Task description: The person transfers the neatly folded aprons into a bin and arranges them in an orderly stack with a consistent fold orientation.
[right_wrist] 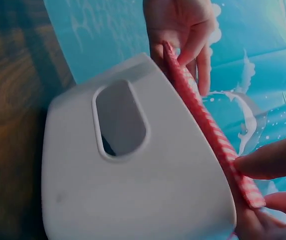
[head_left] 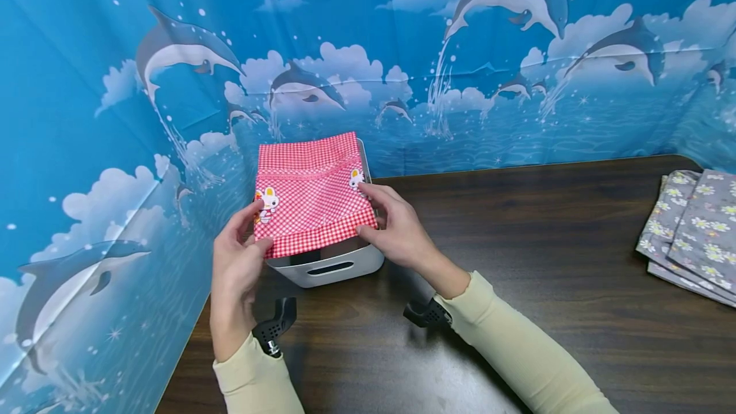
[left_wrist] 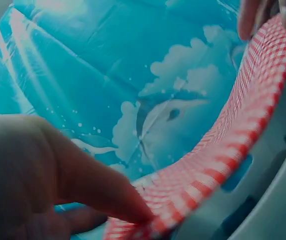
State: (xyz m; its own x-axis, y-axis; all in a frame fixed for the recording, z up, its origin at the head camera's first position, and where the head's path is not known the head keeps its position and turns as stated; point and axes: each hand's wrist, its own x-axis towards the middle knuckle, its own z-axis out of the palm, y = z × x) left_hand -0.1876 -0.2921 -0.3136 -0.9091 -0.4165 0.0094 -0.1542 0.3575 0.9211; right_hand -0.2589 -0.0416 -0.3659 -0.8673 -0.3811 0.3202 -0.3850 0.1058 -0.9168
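A red-and-white checked cloth (head_left: 313, 190) with rabbit figures lies spread across the top of a light grey plastic basket (head_left: 345, 268). My left hand (head_left: 238, 257) pinches the cloth's near left corner, thumb on top. On the opposite side my right hand (head_left: 399, 225) pinches the right edge close to the near corner. In the left wrist view the cloth (left_wrist: 232, 145) sags between the two hands above the basket's rim. The right wrist view shows the basket's end wall (right_wrist: 133, 190) with its oval handle hole, and the cloth's folded edge (right_wrist: 202, 117) along the rim. The cloth hides most of the basket's inside.
Folded grey floral cloths (head_left: 698, 232) are stacked at the right of the dark wooden table (head_left: 517, 229). A blue dolphin-print curtain (head_left: 356, 30) hangs behind and along the left side, close to the basket.
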